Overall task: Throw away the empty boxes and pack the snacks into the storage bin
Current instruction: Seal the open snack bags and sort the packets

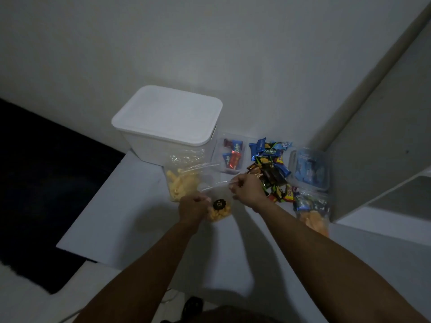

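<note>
While closed, 1 bin (168,117), 2 hands' grip (192,207) (247,188) on 1 bag (218,206).

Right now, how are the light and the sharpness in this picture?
Head view: dim, greyish light; the arms throw soft shadows on the white table; wide-angle bending tilts the walls; the left hand and right hand look slightly soft; the small print on the snack packets stays mostly unreadable.

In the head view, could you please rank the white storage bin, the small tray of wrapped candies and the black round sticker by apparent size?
1. White storage bin, clearly largest.
2. Small tray of wrapped candies.
3. Black round sticker, smallest, though nearest the camera.
</note>
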